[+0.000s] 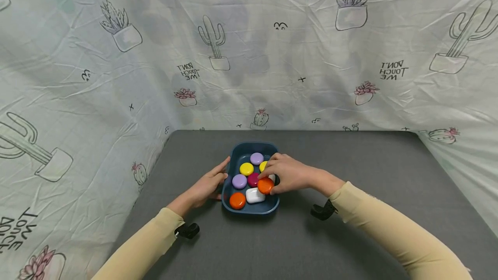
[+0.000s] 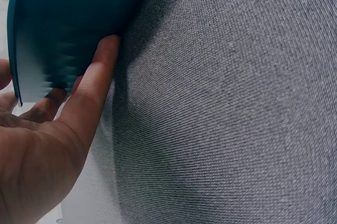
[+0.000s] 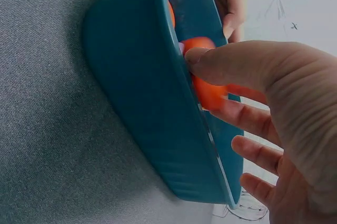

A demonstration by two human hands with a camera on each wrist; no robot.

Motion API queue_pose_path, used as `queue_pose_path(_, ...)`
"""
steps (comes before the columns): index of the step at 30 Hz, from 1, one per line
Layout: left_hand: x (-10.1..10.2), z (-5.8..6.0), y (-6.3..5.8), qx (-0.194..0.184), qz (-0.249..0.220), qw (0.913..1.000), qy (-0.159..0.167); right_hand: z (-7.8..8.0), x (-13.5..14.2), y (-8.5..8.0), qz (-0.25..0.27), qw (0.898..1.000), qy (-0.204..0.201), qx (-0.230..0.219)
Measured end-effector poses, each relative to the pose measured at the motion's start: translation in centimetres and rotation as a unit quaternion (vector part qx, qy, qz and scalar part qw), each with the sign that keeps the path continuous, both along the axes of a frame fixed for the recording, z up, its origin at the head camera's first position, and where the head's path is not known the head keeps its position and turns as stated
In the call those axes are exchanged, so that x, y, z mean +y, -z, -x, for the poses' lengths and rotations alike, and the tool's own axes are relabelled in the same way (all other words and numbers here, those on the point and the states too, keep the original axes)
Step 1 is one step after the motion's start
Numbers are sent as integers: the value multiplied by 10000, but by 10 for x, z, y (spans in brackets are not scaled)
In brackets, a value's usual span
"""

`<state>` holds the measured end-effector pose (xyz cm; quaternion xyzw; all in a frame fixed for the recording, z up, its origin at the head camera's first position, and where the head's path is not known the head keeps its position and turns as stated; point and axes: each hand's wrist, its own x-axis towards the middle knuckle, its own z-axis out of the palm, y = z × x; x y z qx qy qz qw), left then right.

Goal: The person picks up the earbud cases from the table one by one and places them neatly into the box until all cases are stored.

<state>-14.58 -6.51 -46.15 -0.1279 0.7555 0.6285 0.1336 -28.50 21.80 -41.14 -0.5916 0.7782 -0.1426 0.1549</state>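
A dark blue tray (image 1: 250,212) with raised sides holds several glossy rounded pieces. My right hand (image 1: 289,173) pinches an orange round piece (image 1: 266,186) between thumb and fingers over the tray's right side. Beside it lie a magenta round piece (image 1: 253,179) and a white rectangular piece (image 1: 254,195). Against the tray's left outer wall rests my left hand (image 1: 204,186), its fingers fairly straight along the side. The left wrist view shows its thumb (image 2: 100,66) touching the wall low down. Part of a yellow piece (image 1: 263,166) is hidden behind the right hand.
Inside the tray also sit another orange piece (image 1: 237,201), two lilac pieces, the upper lilac piece (image 1: 256,158) near the far end, and a second yellow piece (image 1: 247,169). The tray stands on a grey table (image 1: 253,245). A printed cloth (image 1: 249,55) hangs behind it.
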Motion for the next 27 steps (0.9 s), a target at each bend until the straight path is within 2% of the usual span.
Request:
queue_pose_path(6, 2, -1, -1, -23, 10, 10000, -10, 1, 4, 0, 81, 9998, 153, -120)
queue_pose_path(17, 0, 0, -1, -10, -55, 10000, 53, 7, 28, -5, 620, 9961, 598, -168)
queue_pose_path(22, -2, -2, 1, 1, -79, 9999, 91, 8, 50, -8, 1110, 9899, 878, -105)
queue_pose_path(27, -8, -4, -1, -45, -60, 9999, 91, 13, 83, -2, 1515, 9789, 1373, 41)
